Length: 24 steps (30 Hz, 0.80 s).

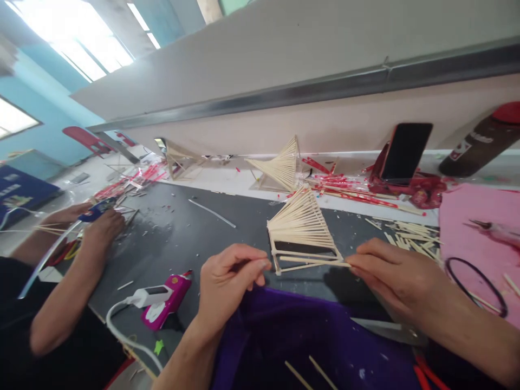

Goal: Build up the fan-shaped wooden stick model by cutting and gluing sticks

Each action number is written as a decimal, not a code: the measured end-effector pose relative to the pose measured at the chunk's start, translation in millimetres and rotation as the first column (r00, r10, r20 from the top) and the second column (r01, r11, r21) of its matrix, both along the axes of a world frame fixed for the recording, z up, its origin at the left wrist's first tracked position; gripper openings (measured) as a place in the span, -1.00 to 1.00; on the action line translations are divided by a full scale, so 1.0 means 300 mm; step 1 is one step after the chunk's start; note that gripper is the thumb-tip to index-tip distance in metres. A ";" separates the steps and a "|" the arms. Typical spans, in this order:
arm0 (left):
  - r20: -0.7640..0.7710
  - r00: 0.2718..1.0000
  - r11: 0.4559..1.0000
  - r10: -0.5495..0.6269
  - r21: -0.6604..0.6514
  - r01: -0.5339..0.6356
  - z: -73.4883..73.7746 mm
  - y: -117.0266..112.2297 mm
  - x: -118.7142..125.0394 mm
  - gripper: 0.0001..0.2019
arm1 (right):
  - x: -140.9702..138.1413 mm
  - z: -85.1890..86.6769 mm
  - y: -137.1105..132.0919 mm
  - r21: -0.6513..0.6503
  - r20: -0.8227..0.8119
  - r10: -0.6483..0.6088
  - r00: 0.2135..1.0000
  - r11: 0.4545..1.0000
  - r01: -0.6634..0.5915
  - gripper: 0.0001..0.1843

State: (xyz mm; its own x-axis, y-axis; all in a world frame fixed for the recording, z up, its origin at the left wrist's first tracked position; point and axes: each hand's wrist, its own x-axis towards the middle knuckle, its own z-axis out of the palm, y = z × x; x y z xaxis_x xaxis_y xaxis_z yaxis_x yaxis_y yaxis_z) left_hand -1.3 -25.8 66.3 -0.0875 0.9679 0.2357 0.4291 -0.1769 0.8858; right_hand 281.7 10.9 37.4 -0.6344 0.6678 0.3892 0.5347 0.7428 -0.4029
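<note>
A twisted fan-shaped model of thin wooden sticks (303, 219) stands on the dark table in front of me. Between the thumb and fingers of my right hand (406, 281) is the right end of a thin wooden stick (317, 261), which lies across the model's near edge. My left hand (233, 281) is closed in a pinch just beside the model's near left corner; whatever its fingertips hold, if anything, is too small to make out. Scissors with red handles (392, 329) lie below my right hand, on or over the purple cloth (292, 319).
A magenta glue gun (166, 303) with a white cable lies at left. Behind stand a second stick model (280, 165), a propped phone (407, 151) and a dark bottle (479, 141). Cut sticks (418, 238) lie at right by a pink sheet (467, 216). A co-worker's hands (101, 227) work at far left.
</note>
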 end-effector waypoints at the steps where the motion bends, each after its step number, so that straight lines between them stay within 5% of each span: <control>1: 0.034 0.996 0.997 0.081 -0.014 -0.080 -0.023 0.016 -0.010 -0.98 | 0.001 -0.017 0.016 -0.013 -0.002 -0.003 1.000 1.000 0.003 -0.78; 5: 0.035 0.975 0.975 0.218 -0.054 -0.216 -0.097 0.068 -0.029 -0.90 | -0.017 -0.062 0.062 0.009 -0.010 -0.032 0.999 0.999 0.032 -0.78; 14: -0.360 0.928 0.989 0.094 0.144 -0.044 -0.120 0.088 -0.044 -0.78 | -0.069 -0.112 0.094 -0.085 -0.043 0.075 0.996 0.993 -0.078 -0.78; 24: -0.368 0.922 0.971 0.124 0.234 -0.037 -0.145 0.088 -0.020 -0.83 | -0.058 -0.180 0.107 -0.112 -0.026 0.099 0.995 0.988 -0.102 -0.77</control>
